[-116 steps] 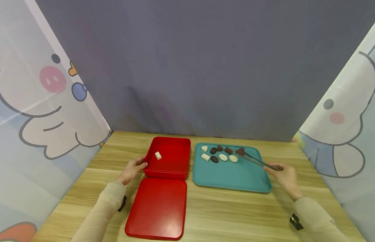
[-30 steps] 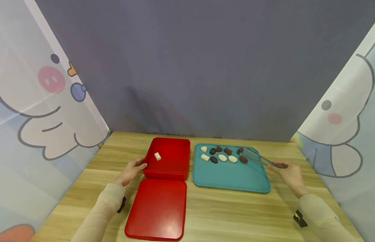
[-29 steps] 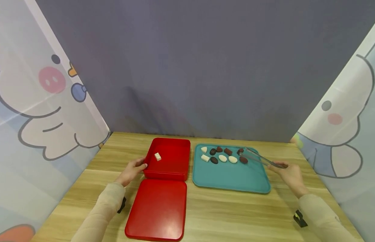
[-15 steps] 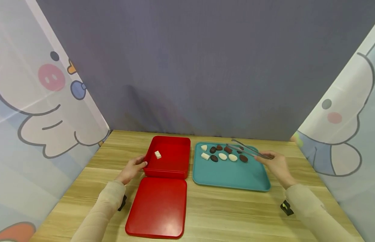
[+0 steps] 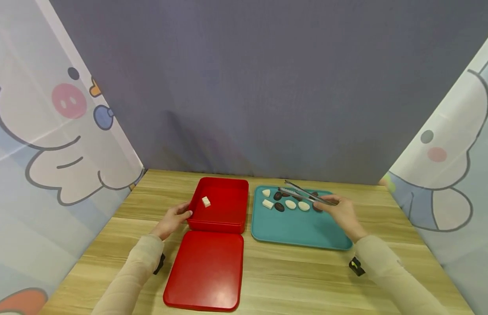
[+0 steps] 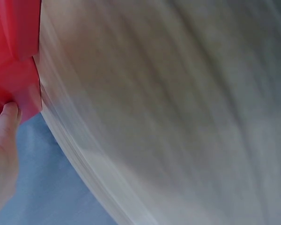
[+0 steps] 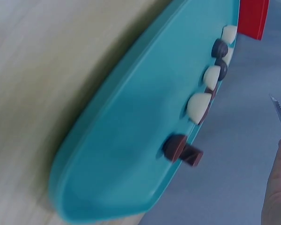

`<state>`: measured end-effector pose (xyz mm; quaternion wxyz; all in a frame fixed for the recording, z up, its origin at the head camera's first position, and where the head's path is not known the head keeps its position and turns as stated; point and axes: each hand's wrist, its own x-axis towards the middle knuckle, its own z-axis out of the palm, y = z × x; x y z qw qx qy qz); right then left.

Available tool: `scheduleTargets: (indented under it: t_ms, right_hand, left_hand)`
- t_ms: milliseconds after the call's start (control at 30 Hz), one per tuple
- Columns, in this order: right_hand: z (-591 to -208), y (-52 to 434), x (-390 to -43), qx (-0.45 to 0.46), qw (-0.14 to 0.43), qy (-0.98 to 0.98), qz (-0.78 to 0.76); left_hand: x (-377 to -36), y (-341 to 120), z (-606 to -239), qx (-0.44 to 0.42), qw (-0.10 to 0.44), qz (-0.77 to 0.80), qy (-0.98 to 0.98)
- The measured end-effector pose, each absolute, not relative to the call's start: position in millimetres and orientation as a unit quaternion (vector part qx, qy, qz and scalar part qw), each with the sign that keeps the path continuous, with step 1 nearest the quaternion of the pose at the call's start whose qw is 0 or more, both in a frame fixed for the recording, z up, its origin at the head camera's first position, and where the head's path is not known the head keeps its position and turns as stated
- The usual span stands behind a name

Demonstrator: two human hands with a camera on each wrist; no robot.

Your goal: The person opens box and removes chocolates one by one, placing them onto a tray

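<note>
Right hand (image 5: pixel 340 210) is pinching metal tongs (image 5: pixel 303 193) over the chocolates (image 5: pixel 291 204) on the teal tray (image 5: pixel 299 229), left hand (image 5: pixel 174 218) gripping the red box (image 5: pixel 220 205), and honestly those rounded pieces look likely to squirt out if squeezed off-center.

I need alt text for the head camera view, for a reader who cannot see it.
A right hand holds metal tongs over chocolates on a teal tray. The left hand grips a red box containing one white piece; its red lid lies nearer.
</note>
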<state>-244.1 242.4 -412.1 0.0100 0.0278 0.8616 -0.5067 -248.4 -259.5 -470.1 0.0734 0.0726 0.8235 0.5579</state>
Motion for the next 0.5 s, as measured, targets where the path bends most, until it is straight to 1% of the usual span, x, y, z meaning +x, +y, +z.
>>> scheduleTargets:
  t_ms: [233,500]
  right_hand:
    - [-411.1,221.0,-248.2,0.012,0.019,0.853,-0.522]
    - [-415.8,196.6,-254.6,0.003,0.013,0.849,-0.527]
  left_hand:
    - [-247.4,-258.7,-467.6,0.069,0.071,0.561,0.822]
    - [-245.3,-257.4,-471.2,0.065,0.065,0.559,0.824]
